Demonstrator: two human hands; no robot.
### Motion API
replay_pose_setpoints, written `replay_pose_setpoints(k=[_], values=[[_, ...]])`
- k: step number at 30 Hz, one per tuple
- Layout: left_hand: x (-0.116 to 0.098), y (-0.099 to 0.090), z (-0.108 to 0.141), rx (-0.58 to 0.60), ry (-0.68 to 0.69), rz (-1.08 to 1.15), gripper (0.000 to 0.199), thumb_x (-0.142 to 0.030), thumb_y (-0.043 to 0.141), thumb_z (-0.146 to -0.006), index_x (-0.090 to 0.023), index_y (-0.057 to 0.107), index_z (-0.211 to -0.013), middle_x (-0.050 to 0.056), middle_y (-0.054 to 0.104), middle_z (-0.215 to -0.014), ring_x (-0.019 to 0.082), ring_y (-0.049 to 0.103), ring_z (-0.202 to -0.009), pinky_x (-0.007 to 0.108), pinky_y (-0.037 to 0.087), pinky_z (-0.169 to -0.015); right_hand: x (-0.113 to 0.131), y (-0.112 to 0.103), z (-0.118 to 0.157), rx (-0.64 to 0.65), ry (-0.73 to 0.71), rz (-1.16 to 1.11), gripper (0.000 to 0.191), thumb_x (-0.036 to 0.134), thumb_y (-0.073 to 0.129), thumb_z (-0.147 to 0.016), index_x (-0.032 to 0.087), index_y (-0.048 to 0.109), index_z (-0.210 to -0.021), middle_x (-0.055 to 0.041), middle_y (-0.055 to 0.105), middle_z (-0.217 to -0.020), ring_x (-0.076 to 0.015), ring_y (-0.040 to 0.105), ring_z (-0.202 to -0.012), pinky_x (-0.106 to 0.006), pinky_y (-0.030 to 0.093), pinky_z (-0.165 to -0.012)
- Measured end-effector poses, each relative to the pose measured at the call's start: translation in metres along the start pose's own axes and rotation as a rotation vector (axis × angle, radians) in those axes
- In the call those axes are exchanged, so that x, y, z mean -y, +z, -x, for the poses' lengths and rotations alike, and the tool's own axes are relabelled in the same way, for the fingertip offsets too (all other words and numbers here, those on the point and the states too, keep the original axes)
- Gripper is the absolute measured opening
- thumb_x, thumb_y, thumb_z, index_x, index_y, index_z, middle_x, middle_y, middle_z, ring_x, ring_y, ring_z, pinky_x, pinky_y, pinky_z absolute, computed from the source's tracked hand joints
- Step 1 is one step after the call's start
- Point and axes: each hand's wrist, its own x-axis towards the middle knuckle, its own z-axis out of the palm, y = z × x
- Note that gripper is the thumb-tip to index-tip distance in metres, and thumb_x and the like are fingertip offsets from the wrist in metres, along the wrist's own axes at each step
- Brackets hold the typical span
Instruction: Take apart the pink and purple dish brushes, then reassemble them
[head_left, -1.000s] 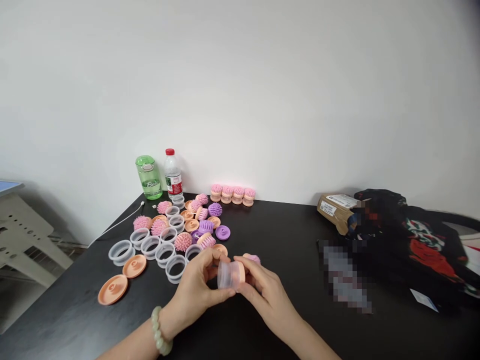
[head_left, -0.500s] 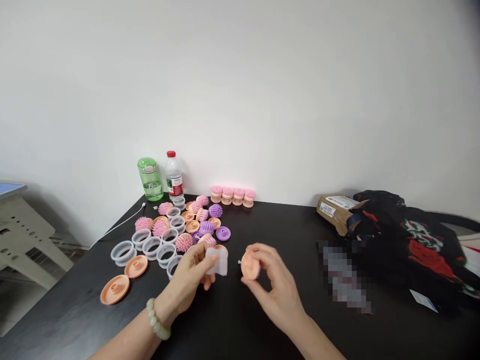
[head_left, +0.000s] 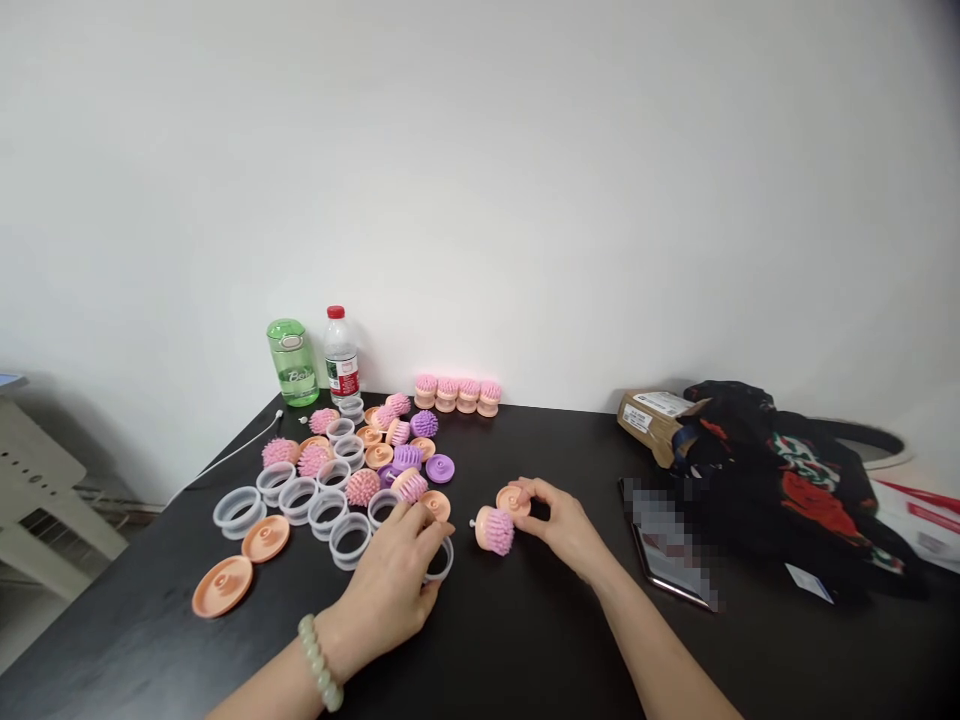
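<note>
At lower centre, the left hand [head_left: 394,570] curls partly closed around a clear ring [head_left: 450,560], probably light, springy and best gripped by its rim, while the right hand [head_left: 566,530] pinches a stiff-looking orange disc's [head_left: 508,497] edge beside a pink-bristled brush [head_left: 496,532].

The left hand [head_left: 396,565] has lowered the translucent plastic ring [head_left: 448,563] to the black table [head_left: 570,640], beside the other rings. The peach plastic brush head with pink bristles [head_left: 495,531] now lies released there, while the right hand [head_left: 556,522] grips a round peach plastic disc [head_left: 511,501].
</note>
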Motion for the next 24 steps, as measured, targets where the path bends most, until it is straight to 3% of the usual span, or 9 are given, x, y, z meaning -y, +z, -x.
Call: replay_pose_setpoints(k=[3,7,10,14,18,22,24], values=[[0.000,0.001,0.000,0.015,-0.018,-0.029,0.063,-0.003,0.071,-0.070,-0.020,0.053,-0.128,0.012,0.057,-0.124,0.032,0.053,-0.112,0.050,0.051,-0.095,0.004,0.006,0.004,0.085,-0.062,0.097,0.021,0.015,0.075,-0.064,0.024,0.068,-0.083,-0.0059,0.072,-0.118,-0.0314,0.053,-0.130,-0.053,0.035,-0.109],[-0.003,0.004,0.000,-0.022,0.006,-0.020,0.092,-0.019,0.090,-0.060,-0.027,0.043,-0.139,0.013,0.052,-0.132,0.035,0.052,-0.118,0.054,0.049,-0.099,0.009,0.016,0.012,0.149,-0.142,0.204,0.053,0.009,0.070,-0.064,0.028,0.066,-0.113,-0.0058,0.067,-0.121,-0.0285,0.058,-0.117,-0.050,0.045,-0.101],[-0.006,0.010,-0.002,-0.030,0.119,-0.042,0.102,-0.032,0.096,-0.050,-0.032,0.044,-0.139,0.014,0.050,-0.135,0.038,0.049,-0.124,0.058,0.046,-0.101,0.013,0.028,0.018,0.212,-0.217,0.222,0.062,0.007,0.067,-0.065,0.029,0.062,-0.122,-0.0045,0.066,-0.123,-0.0282,0.057,-0.112,-0.049,0.048,-0.098],[-0.005,0.020,-0.006,-0.013,0.176,-0.178,0.081,-0.036,0.093,-0.057,-0.031,0.055,-0.128,0.012,0.056,-0.132,0.040,0.049,-0.126,0.060,0.045,-0.101,0.016,0.050,0.018,0.164,-0.289,0.246,0.059,0.006,0.062,-0.070,0.026,0.060,-0.126,-0.0070,0.063,-0.128,-0.0288,0.055,-0.119,-0.051,0.046,-0.104],[0.003,0.025,-0.010,-0.076,0.098,-0.362,0.065,-0.015,0.080,-0.074,-0.025,0.052,-0.132,0.013,0.061,-0.129,0.036,0.054,-0.124,0.056,0.046,-0.102,0.013,0.066,0.011,0.073,-0.315,0.220,0.052,0.011,0.061,-0.077,0.024,0.059,-0.127,-0.0095,0.062,-0.129,-0.0283,0.056,-0.122,-0.051,0.047,-0.105],[0.014,0.028,-0.010,-0.221,0.010,-0.478,0.056,-0.001,0.061,-0.083,-0.023,0.052,-0.133,0.013,0.061,-0.132,0.037,0.053,-0.128,0.060,0.042,-0.106,0.006,0.069,0.004,0.002,-0.230,0.094,0.048,0.025,0.066,-0.080,0.023,0.057,-0.127,-0.0081,0.066,-0.117,-0.0197,0.070,-0.083,-0.040,0.060,-0.083],[0.016,0.029,-0.008,-0.239,-0.006,-0.486,0.062,-0.002,0.066,-0.078,-0.022,0.051,-0.135,0.014,0.059,-0.136,0.038,0.051,-0.130,0.061,0.040,-0.108,0.000,0.065,-0.004,-0.070,-0.195,0.075,0.042,0.033,0.063,-0.083,0.019,0.058,-0.123,-0.0090,0.067,-0.111,-0.0160,0.070,-0.069,-0.036,0.061,-0.074]])
